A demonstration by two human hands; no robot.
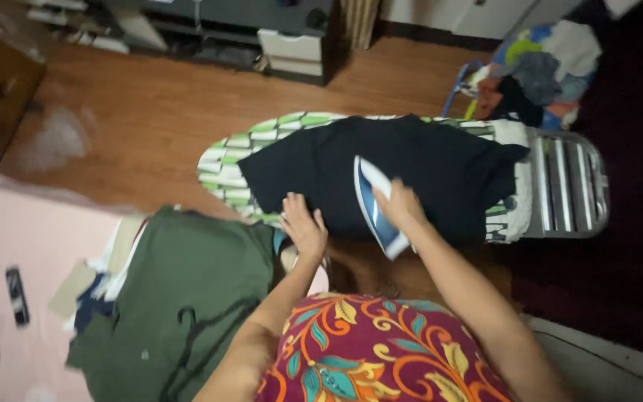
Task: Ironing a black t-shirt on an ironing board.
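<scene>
Nearest the camera, a flowered garment in red, orange and teal, two bare arms reaching away from it. Just left of those arms, a dark green garment (180,298) heaped on a pink bed (31,253), a small dark remote (16,295) lying further left on the sheet.

Beyond that, left hand (304,225) laid flat, fingers spread wide, on the near edge of a black garment (381,167), pinning the cloth down. Right hand (398,206) closed around the handle of a blue and white iron (376,205), the iron tilted, nose pointing far, on the same cloth just right of the left hand.

Pressing under way, by the look of it, along the near middle of the black garment. Next stroke likely calling for the cloth kept taut under the flat hand, with those fingers well out of the iron's path.

Under the garment, an ironing board (225,160) with a green and white patterned cover, rounded tip to the left, metal rack (567,186) at its right end.

Further off, warm brown wooden floor (150,104). Far right, a mound of mixed laundry (537,71) in blue, grey, green and orange. Far back, low dark furniture with a pale drawer box (292,52) along the wall, too dim to detail.
</scene>
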